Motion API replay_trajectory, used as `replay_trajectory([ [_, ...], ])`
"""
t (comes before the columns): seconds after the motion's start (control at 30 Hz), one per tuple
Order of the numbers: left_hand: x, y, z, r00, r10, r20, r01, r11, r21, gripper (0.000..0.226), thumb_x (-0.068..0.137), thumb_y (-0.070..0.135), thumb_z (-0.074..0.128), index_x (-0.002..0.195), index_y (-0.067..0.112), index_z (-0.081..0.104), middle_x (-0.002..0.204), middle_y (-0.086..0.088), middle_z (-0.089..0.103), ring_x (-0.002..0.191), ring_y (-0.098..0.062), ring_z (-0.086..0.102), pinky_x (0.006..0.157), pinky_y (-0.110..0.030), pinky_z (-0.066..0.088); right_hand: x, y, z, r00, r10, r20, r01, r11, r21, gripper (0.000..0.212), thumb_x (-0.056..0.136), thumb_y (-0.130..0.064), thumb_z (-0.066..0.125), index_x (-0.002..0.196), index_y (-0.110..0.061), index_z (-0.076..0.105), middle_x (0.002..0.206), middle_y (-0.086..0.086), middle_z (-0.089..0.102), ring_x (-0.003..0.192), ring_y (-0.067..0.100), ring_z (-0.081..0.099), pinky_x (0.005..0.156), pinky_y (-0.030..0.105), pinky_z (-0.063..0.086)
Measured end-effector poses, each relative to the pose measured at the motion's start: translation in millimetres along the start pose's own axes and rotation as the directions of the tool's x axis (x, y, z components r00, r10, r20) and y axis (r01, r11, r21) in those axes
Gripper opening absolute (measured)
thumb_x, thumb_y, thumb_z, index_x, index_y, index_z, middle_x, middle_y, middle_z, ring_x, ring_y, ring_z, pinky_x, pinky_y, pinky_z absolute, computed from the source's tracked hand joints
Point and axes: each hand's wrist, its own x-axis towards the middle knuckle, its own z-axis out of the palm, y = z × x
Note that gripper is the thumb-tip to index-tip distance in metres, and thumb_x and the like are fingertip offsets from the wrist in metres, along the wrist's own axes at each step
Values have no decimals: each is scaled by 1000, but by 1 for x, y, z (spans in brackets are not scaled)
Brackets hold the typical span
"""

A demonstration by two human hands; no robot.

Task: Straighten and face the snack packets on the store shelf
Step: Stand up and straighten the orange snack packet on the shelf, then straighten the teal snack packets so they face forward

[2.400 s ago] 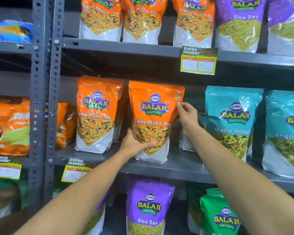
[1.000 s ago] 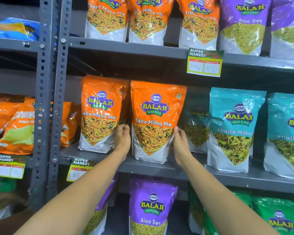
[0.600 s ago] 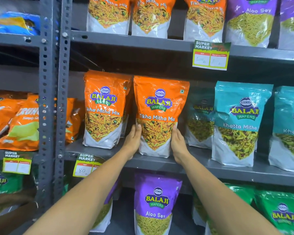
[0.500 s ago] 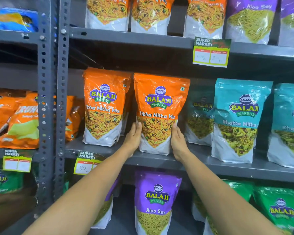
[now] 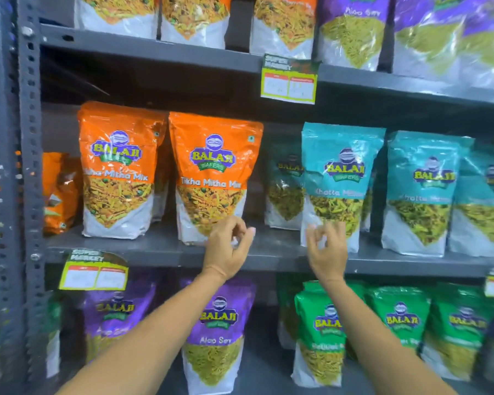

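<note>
While both hands hang loosely curled and empty, left hand and right hand, the recessed Khatta Mitha packet wants pulling forward, level with its neighbours.

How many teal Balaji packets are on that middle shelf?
4 visible: a front one by the right hand, one set back left of it, one further right, one at the edge. More may hide behind.

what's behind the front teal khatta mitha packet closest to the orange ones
Another teal packet stands set back behind the front Khatta Mitha packet, showing at its left edge. Anything directly behind is covered.
</note>
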Motion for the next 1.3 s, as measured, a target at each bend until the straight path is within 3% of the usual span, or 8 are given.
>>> replay_trajectory([
  [0.13, 12, 13, 55, 975, -194, 109, 178, 975, 136, 36, 90, 46, 45, 86, 12, 54, 80, -7, 61, 78, -26, 58, 72, -40, 47, 35, 73, -45, 974, 225, -22, -224, 974, 34, 32, 88, -33, 58, 96, -4, 52, 94, 10, 51, 92, 31, 50, 82, 45, 44],
  [0.23, 34, 25, 90, 892, -413, 183, 402, 911, 95, 39, 95, 43, 41, 99, 7, 55, 93, -11, 63, 92, -28, 59, 76, -33, 39, 52, 103, -47, 844, 464, 270, -512, 846, 148, 45, 92, -36, 54, 125, -5, 44, 121, 10, 50, 113, 28, 52, 98, 43, 42],
  [0.43, 44, 23, 137, 668, -548, 504, 634, 774, 2, 69, 85, 68, 34, 137, 23, 42, 142, 0, 46, 133, -18, 40, 109, -32, 29, 66, 111, -31, 711, 377, 594, -598, 769, 227, 29, 92, -35, 54, 114, -17, 49, 94, -8, 57, 89, 13, 55, 66, 9, 44],
  [0.6, 46, 7, 132, 679, -616, 400, 717, 673, -181, 61, 90, 58, 39, 138, 20, 39, 144, 1, 45, 132, -14, 40, 112, -33, 27, 64, 93, -18, 668, 303, 680, -607, 751, 262, 34, 87, -36, 63, 110, -19, 46, 91, 0, 54, 78, 10, 51, 62, 7, 44],
  [0.77, 46, 9, 131, 658, -646, 387, 740, 651, -170, 75, 86, 66, 36, 147, 22, 27, 151, 4, 33, 138, -14, 29, 106, -28, 19, 64, 97, -21, 567, 360, 741, -741, 615, 268, 40, 85, -34, 65, 112, -8, 50, 103, 12, 58, 87, 18, 56, 79, 36, 51],
  [0.9, 44, 10, 125, 784, -614, 91, 618, 760, -201, 38, 94, 43, 45, 125, 23, 53, 127, -3, 59, 122, -22, 51, 95, -27, 40, 73, 96, -27, 527, 439, 727, -839, 404, 364, 28, 93, -30, 55, 109, -6, 58, 106, 12, 66, 96, 22, 63, 76, 35, 55],
  [1.03, 39, 17, 123, 834, -545, -83, 532, 836, -137, 18, 88, 20, 61, 104, 18, 68, 97, -1, 71, 93, -15, 65, 86, -30, 53, 79, 87, -20, 632, 455, 627, -753, 550, 359, 13, 92, -20, 58, 100, -13, 65, 94, 3, 68, 89, 18, 61, 86, 37, 50],
  [1.3, 40, 12, 121, 783, -595, -181, 568, 803, -181, 10, 79, 18, 72, 89, 16, 72, 81, 2, 70, 73, 1, 62, 69, -16, 49, 77, 86, -10, 616, 562, 552, -780, 536, 324, 8, 83, -22, 69, 83, -14, 69, 85, 4, 70, 83, 19, 62, 89, 45, 54],
])
